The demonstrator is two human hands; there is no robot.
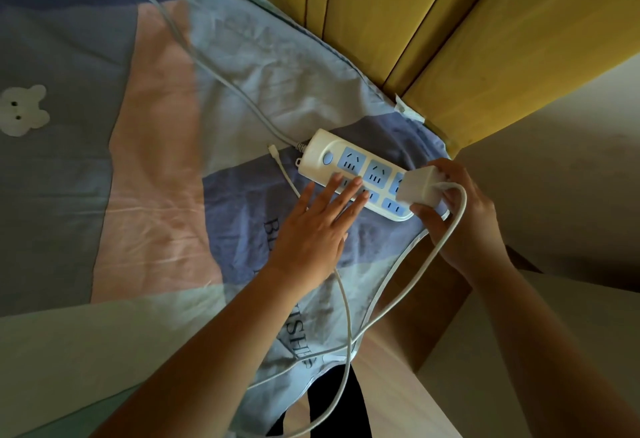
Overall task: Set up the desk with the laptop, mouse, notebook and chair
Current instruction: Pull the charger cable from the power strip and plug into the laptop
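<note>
Left hand (pixel 317 226), fingers spread flat, is pressing down a white power strip (pixel 360 174) on the bed (pixel 156 167), prob. steadying it, while right hand (pixel 460 216) is gripping a white charger block (pixel 420 188) w/ cable at its end socket. Laptop etc. not in view.

glossy plastic power strip (pixel 353 174) – wrinkled cloth bedsheet (pixel 156 160).

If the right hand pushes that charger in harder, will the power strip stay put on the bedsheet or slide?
The power strip probably slides easily: smooth plastic shell lying on soft, wrinkled bedsheet. The left hand lies flat on its near edge, likely bracing it. Its cord looks slack, so offers little restraint against the charger in the right hand.
</note>
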